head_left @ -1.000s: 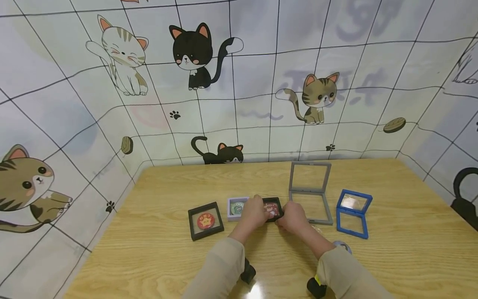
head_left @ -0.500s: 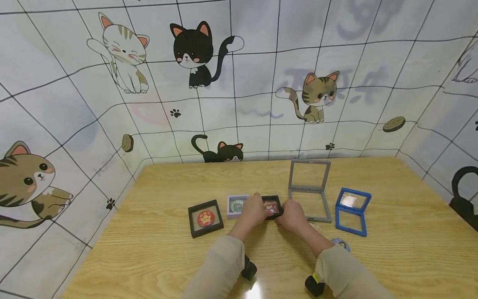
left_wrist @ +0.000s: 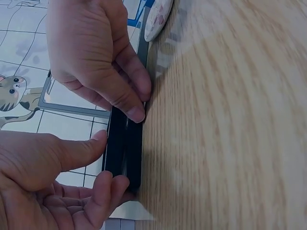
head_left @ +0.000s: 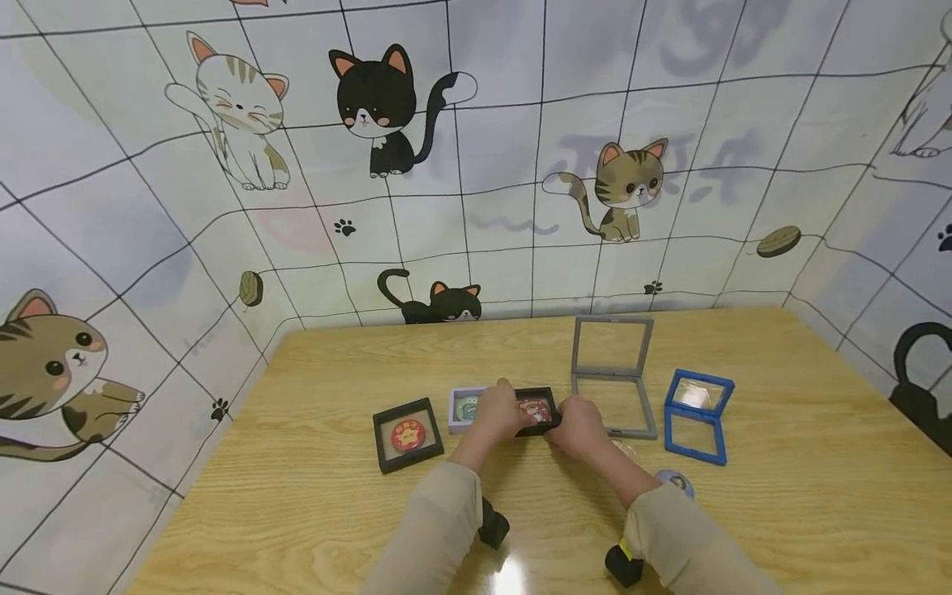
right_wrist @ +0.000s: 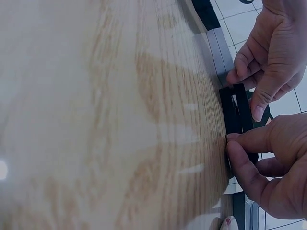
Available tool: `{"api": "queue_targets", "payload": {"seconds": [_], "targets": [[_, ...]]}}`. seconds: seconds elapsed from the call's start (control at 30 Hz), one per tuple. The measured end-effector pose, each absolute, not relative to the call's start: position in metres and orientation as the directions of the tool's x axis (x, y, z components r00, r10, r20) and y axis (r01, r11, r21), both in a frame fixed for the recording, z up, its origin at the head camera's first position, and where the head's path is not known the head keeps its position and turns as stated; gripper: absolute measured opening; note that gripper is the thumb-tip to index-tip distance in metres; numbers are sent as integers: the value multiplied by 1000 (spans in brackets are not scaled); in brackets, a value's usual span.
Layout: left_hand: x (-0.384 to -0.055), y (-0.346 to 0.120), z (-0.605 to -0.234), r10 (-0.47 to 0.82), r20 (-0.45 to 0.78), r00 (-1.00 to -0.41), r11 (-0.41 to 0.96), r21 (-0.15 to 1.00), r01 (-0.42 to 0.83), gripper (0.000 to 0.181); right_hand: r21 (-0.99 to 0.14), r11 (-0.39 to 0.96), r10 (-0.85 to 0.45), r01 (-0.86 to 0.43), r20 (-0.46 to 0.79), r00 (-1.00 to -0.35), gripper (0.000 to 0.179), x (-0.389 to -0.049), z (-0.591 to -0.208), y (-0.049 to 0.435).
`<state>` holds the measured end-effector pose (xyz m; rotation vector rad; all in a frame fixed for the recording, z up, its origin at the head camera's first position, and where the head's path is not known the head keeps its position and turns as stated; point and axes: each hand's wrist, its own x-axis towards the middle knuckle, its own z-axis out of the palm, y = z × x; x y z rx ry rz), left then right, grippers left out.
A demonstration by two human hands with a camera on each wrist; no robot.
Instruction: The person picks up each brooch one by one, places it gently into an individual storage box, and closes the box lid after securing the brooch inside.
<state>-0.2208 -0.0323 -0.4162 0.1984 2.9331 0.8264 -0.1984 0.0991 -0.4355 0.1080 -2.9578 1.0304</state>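
A small black frame [head_left: 537,430] is pinched at its left by the left hand [head_left: 497,413] and at its right by the right hand [head_left: 582,427], midway across the wood-grained tabletop [head_left: 312,521], backed at the far edge by a pale, cat-printed wall [head_left: 506,149].

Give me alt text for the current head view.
A person's left hand and right hand grip a small black frame with a red disc inside, at a wooden table. To its left sit a lilac frame and a larger black frame; to its right, an open gray frame and open blue frame, with a cat-patterned wall behind.
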Motion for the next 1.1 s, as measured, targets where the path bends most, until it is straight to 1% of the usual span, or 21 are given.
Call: {"api": "queue_targets", "payload": {"seconds": [0.2, 0.37, 0.67, 1.1], "targets": [[-221, -30, -414, 137, -62, -989, 860, 503, 88, 58, -611, 787, -76, -90, 48, -996, 15, -199, -435, 100], [-222, -27, -413, 164, -69, -984, 891, 438, 118, 58, -609, 785, -86, -108, 65, -994, 17, -200, -435, 100], [-222, -28, -414, 208, -90, -974, 913, 374, 161, 59, -619, 775, -102, -124, 71, -992, 19, -200, -438, 100], [-223, -26, -410, 211, -121, -970, 922, 355, 156, 54, -629, 770, -86, -110, 68, -994, 18, -200, -437, 100]]}}
